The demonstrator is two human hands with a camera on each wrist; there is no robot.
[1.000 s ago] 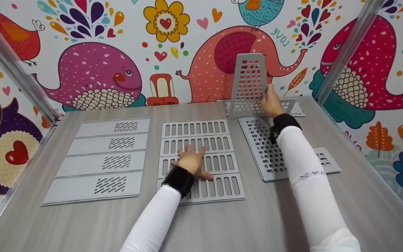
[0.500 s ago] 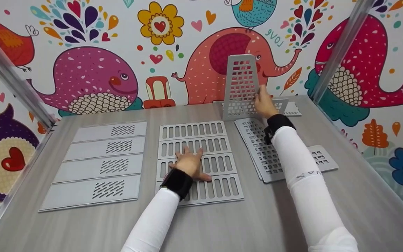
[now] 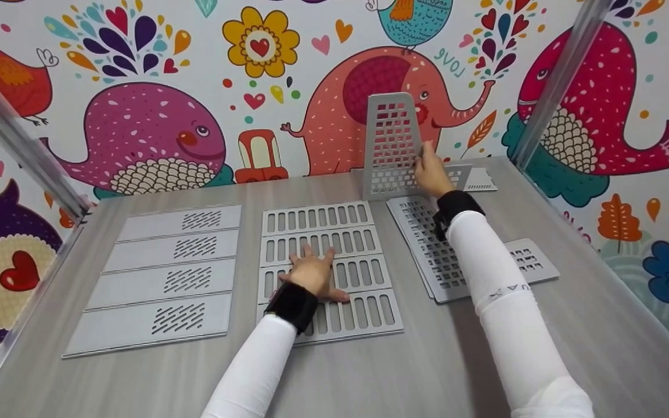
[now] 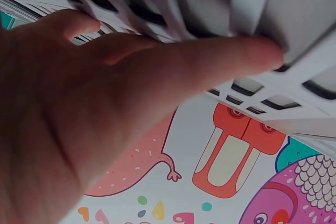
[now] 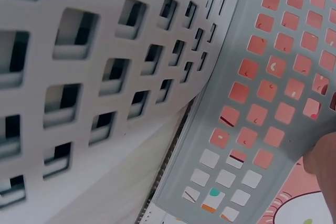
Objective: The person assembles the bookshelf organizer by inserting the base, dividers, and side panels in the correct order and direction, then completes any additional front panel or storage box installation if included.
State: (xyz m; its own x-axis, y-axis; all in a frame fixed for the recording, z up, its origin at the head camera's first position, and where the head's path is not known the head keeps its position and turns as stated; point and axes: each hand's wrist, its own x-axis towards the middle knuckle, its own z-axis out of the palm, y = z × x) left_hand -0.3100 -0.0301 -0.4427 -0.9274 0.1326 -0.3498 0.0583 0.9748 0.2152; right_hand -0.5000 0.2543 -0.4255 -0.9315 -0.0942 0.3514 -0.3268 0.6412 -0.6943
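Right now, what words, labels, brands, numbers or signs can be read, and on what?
"LOVE": mirror-reversed, on the white wall with colourful cartoon prints.
"A" and "X", small dark letters: on the white fabric sleeve of the right arm; the rest is too small and turned to read whole.
No readable text: the flat light-grey perforated panels; no numbers or labels can be made out.

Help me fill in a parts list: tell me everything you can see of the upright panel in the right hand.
The upright panel is grey, thin and smooth, perhaps painted metal or plastic. It tapers towards a top with rounded corners, and a plain border frames rows of rounded, squarish holes showing the patterned wall behind. It is near the back of the table. The right hand grips its right edge; whether its lower edge touches the table is unclear.
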